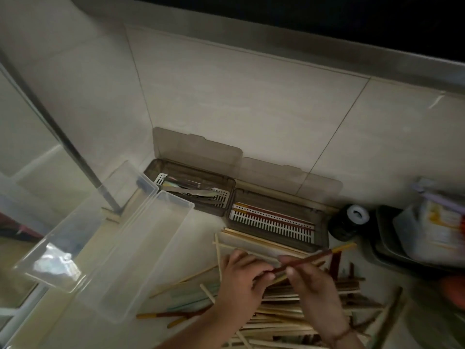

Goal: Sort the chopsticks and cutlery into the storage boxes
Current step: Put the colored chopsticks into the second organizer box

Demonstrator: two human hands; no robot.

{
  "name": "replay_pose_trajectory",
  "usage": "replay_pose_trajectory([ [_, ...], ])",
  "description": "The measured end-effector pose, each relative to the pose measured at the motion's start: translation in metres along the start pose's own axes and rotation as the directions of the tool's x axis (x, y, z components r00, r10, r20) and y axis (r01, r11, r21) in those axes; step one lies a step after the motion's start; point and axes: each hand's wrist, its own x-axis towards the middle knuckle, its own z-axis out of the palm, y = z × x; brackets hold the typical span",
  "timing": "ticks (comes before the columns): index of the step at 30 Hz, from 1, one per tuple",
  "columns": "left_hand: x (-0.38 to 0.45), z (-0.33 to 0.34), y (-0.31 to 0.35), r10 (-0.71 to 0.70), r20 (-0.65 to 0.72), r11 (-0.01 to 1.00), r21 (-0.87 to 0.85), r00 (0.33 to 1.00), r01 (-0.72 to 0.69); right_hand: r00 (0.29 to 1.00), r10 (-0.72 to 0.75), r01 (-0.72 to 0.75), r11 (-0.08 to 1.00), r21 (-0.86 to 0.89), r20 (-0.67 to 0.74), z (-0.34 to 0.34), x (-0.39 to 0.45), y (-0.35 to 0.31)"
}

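Pinching red chopstick [309, 260], fingers [289, 269] curled.

Both hands [242, 280] [310, 285] pinch a dark red chopstick [314, 258] above the chopstick pile [289, 313].

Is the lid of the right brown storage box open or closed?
Open. The lid stands up against the wall tiles, and the white slotted tray inside the right brown storage box is exposed.
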Motion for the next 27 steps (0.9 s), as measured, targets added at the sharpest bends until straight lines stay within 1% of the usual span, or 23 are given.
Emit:
replay_pose_trajectory([
  [2,0.009,-0.004,0.006,0.002,-0.038,0.995,-0.100,0.999,-0.005,0.996,-0.090,0.090,0.996,-0.001,-0.016,0.007,0.003,-0.012],
  [3,0.013,-0.008,0.007,0.023,-0.045,0.991,-0.129,0.999,-0.029,0.988,-0.149,0.149,0.989,-0.005,-0.047,0.007,0.006,-0.021],
  [4,0.018,-0.011,0.006,0.046,-0.032,0.992,-0.117,0.998,-0.049,0.971,-0.226,0.225,0.974,-0.019,-0.083,0.004,0.010,-0.031],
  [5,0.023,-0.015,0.005,0.051,0.023,0.997,-0.051,0.998,-0.049,0.945,-0.304,0.300,0.953,-0.052,-0.118,-0.001,0.017,-0.041],
  [6,0.028,-0.019,0.003,0.021,0.116,0.998,0.063,0.993,-0.028,0.919,-0.369,0.356,0.928,-0.113,-0.135,-0.009,0.027,-0.049],
  [7,0.033,-0.022,0.001,-0.044,0.215,0.980,0.197,0.976,0.000,0.898,-0.421,0.390,0.897,-0.209,-0.128,-0.017,0.040,-0.054],
  [8,0.037,-0.026,-0.003,-0.112,0.292,0.952,0.307,0.950,0.018,0.888,-0.449,0.396,0.858,-0.328,-0.100,-0.025,0.056,-0.054],
  [9,0.040,-0.028,-0.006,-0.169,0.348,0.926,0.376,0.922,0.028,0.892,-0.449,0.382,0.809,-0.447,-0.051,-0.031,0.073,-0.054],
  [10,0.043,-0.029,-0.008,-0.213,0.381,0.909,0.416,0.900,0.039,0.914,-0.406,0.337,0.757,-0.560,0.001,-0.035,0.091,-0.050],
  [11,0.045,-0.029,-0.011,-0.243,0.396,0.898,0.437,0.886,0.052,0.943,-0.329,0.274,0.708,-0.651,0.038,-0.037,0.107,-0.043],
  [13,0.045,-0.028,-0.015,-0.265,0.415,0.885,0.463,0.870,0.049,0.985,-0.139,0.165,0.632,-0.757,0.098,-0.037,0.133,-0.025],
  [14,0.044,-0.028,-0.018,-0.261,0.418,0.881,0.472,0.870,0.037,0.991,-0.055,0.129,0.595,-0.793,0.120,-0.035,0.142,-0.017],
  [16,0.043,-0.026,-0.022,-0.252,0.417,0.882,0.471,0.873,0.029,0.987,0.038,0.116,0.512,-0.851,0.157,-0.028,0.154,-0.006],
  [19,0.041,-0.023,-0.027,-0.235,0.406,0.891,0.453,0.883,0.029,0.979,0.058,0.150,0.443,-0.884,0.196,-0.016,0.163,0.000],
  [23,0.040,-0.022,-0.029,-0.202,0.363,0.903,0.429,0.909,0.030,0.956,0.045,0.268,0.273,-0.924,0.291,-0.002,0.170,0.000],
  [27,0.038,-0.019,-0.032,-0.180,0.331,0.899,0.438,0.926,0.018,0.939,0.135,0.294,0.160,-0.942,0.316,0.005,0.179,-0.005],
])
